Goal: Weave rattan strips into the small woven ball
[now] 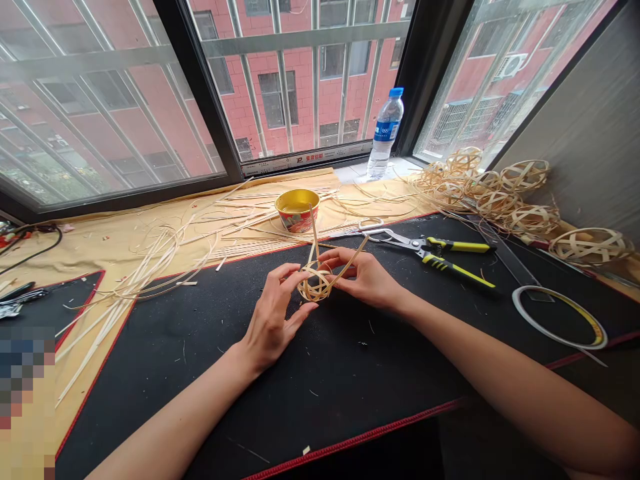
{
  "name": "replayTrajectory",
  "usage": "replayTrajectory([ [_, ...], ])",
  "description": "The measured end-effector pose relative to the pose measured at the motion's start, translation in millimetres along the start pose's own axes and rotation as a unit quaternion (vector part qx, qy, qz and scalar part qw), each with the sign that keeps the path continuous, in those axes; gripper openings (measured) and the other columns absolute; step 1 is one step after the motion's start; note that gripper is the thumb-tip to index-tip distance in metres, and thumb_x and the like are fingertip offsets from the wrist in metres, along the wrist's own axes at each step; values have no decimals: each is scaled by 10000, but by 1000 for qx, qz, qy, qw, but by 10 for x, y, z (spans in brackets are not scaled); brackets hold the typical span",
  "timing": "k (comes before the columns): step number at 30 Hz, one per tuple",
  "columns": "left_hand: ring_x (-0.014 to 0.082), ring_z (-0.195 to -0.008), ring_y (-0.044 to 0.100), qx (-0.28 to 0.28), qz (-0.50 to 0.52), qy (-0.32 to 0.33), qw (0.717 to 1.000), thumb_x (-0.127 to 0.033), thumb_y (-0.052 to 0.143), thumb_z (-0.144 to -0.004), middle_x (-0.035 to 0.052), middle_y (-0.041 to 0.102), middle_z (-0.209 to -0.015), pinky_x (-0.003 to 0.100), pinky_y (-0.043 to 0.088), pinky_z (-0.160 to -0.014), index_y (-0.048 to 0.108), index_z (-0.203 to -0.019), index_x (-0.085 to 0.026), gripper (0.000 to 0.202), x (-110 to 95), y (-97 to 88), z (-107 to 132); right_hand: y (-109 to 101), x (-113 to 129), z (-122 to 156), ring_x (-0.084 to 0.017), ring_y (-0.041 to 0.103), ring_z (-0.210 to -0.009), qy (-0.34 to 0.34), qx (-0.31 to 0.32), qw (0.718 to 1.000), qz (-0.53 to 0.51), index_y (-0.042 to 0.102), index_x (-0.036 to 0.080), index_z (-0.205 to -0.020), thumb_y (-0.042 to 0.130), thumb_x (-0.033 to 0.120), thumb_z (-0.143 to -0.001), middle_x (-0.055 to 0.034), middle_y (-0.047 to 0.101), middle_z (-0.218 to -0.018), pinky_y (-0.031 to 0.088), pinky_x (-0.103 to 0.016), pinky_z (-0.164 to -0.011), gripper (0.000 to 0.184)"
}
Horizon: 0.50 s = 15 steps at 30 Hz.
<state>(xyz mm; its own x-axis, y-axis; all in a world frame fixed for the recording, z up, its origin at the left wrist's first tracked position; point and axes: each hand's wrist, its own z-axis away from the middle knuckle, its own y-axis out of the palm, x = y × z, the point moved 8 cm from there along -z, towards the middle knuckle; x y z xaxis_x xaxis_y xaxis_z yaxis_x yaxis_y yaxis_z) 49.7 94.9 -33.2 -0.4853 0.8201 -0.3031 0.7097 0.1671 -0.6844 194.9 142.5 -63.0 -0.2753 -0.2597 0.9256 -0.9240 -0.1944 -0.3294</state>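
A small half-woven ball of pale bamboo strips is held just above the black mat, with two loose strip ends sticking up from it. My left hand cups it from the left, thumb and fingers curled round its side. My right hand pinches it from the right, fingers closed on the strips at its top.
Yellow-handled shears lie right of the hands, a tape ring farther right. A yellow bowl, loose bamboo strips, a water bottle and several finished woven balls sit along the window ledge.
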Motion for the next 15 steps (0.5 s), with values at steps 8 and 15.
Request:
replayTrajectory([
  [8,277,-1301,416,75,23,-43,996,-239,671,-794,173,429,-1377,453,420,-1050,232,-1426,-212,770,117,172,33,-3,16,2,-239,626,-1029,24,62,997,-49,654,159,-1033,683,219,-683,-98,674,-1090,539,-319,-770,357],
  [15,222,-1257,472,79,42,-72,993,-171,638,-812,124,513,-1320,398,404,-1072,372,-1351,-215,602,187,185,30,-21,-163,-40,-186,652,-903,85,49,982,-161,711,166,-950,665,378,-756,-78,704,-1025,529,-297,-743,291],
])
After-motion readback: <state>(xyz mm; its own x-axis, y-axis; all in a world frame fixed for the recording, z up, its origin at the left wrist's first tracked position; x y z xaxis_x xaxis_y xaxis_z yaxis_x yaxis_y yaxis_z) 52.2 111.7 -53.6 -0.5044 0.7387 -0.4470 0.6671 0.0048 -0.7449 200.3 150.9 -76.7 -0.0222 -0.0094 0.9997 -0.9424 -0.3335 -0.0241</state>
